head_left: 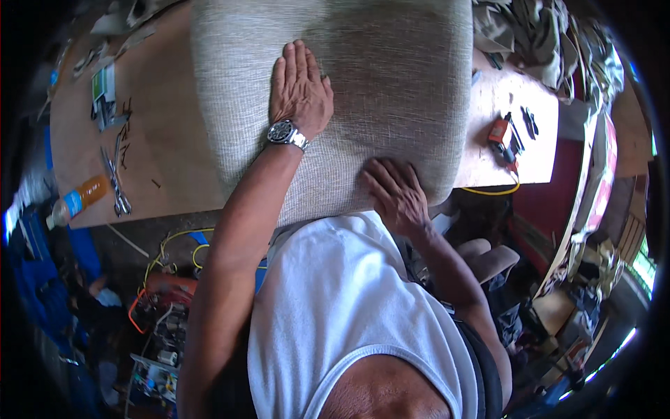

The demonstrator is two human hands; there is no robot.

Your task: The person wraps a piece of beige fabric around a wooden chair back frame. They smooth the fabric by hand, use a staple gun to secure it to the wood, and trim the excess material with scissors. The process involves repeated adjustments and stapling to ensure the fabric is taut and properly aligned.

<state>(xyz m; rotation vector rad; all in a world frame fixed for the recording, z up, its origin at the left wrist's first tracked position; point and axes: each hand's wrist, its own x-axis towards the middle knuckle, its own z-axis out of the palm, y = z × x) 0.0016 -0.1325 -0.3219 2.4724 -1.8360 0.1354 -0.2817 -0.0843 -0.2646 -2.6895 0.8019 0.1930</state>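
Observation:
A large cushion point(391, 91) covered in grey-beige woven fabric lies on the wooden table, its near edge against my white shirt. My left hand point(301, 94), with a metal watch on the wrist, rests flat on the left half of its top, fingers stretched away from me. Near the front right corner, my right hand point(398, 195) lies on the fabric with its fingers spread. Neither hand grips anything. The cushion's far end runs out of the picture.
Scissors point(115, 181), a bottle of orange liquid point(78, 201) and a small box point(103, 84) lie on the table point(167, 140) at left. An orange staple gun point(501, 136) with a yellow hose sits at right. Fabric point(537, 42) is heaped at far right; a cluttered toolbox point(164, 328) stands below left.

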